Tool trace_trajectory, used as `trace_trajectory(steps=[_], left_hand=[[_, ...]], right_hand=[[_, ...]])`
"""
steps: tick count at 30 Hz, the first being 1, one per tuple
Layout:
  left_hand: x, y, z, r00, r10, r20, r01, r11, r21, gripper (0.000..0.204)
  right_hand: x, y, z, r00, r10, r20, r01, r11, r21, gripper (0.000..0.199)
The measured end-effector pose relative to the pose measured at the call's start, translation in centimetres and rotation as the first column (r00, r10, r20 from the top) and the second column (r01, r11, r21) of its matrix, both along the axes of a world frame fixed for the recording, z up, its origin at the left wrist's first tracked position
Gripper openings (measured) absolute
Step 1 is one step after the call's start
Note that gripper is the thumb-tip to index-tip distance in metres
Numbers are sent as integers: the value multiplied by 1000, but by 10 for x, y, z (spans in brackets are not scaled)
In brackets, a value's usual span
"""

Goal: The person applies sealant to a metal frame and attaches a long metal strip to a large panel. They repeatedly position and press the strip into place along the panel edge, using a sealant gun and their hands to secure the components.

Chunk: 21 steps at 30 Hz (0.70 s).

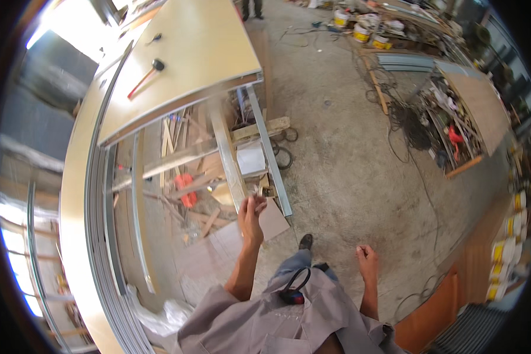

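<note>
Metal stud [233, 168] lies just beyond the left hand [251, 215] fingers [259, 202].

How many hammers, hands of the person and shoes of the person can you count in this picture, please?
Hammer on the board: 1
Hands, left hand and right hand: 2
Shoe on the concrete floor: 1
Total: 4
</note>
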State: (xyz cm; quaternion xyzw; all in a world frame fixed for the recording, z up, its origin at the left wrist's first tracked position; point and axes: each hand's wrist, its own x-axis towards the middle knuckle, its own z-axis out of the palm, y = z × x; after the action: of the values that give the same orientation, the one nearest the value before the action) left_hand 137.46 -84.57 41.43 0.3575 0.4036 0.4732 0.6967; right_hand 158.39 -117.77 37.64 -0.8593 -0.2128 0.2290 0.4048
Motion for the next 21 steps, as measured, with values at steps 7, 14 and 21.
trace_trajectory(steps=[7, 14, 21], left_hand=[[101, 127, -2, 942, 282, 180, -261, 956, -132, 51], [148, 283, -48, 662, 664, 348, -415, 711, -568, 54], [174, 414, -77, 451, 835, 314, -472, 522, -711, 57]], right_hand=[[149, 82, -14, 956, 83, -282, -101, 994, -47, 25], [303, 238, -54, 876, 412, -250, -419, 908, 28, 27], [392, 418, -7, 783, 523, -337, -539, 841, 51, 29]])
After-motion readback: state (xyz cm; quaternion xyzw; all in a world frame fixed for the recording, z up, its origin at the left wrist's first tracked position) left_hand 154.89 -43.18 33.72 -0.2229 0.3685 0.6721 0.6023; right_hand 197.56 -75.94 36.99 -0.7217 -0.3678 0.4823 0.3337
